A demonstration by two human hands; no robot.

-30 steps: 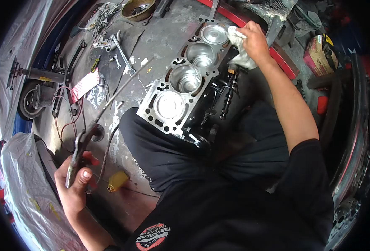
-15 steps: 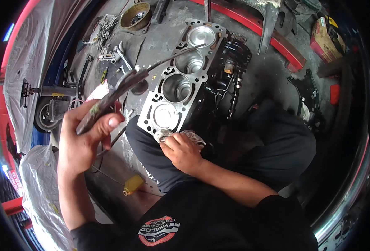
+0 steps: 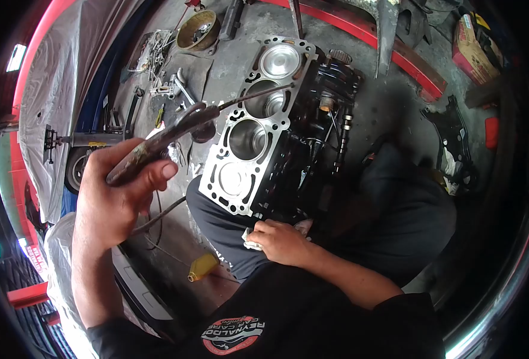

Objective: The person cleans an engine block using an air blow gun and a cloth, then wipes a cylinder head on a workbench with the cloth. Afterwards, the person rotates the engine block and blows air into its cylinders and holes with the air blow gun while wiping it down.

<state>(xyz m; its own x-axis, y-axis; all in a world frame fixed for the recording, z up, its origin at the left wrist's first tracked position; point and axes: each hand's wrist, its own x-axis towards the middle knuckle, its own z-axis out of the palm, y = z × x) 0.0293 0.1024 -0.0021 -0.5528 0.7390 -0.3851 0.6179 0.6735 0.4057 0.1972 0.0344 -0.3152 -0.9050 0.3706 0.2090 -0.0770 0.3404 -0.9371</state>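
Note:
My left hand (image 3: 112, 200) is closed around the handle of an air blow gun (image 3: 171, 136), raised left of the engine block (image 3: 281, 125). The gun's long thin nozzle points right, its tip appearing over the second bore from the far end. A hose (image 3: 164, 214) trails below my left hand. My right hand (image 3: 282, 242) grips a whitish rag (image 3: 252, 240) just below the block's near end; the fingers hide part of it. Pistons show high in the end bores, while the two middle bores look deep. The block stands between my legs.
A bowl of small parts (image 3: 197, 30) and scattered tools (image 3: 156, 51) lie on the floor at upper left. A yellow bottle (image 3: 204, 267) lies near my left leg. Beyond the block runs a red steel beam (image 3: 405, 63). A cardboard box (image 3: 475, 51) sits at upper right.
My right hand and the rag have moved down and right, away from the block's near edge. The blow gun's nozzle has tipped lower. The whole view has shifted slightly.

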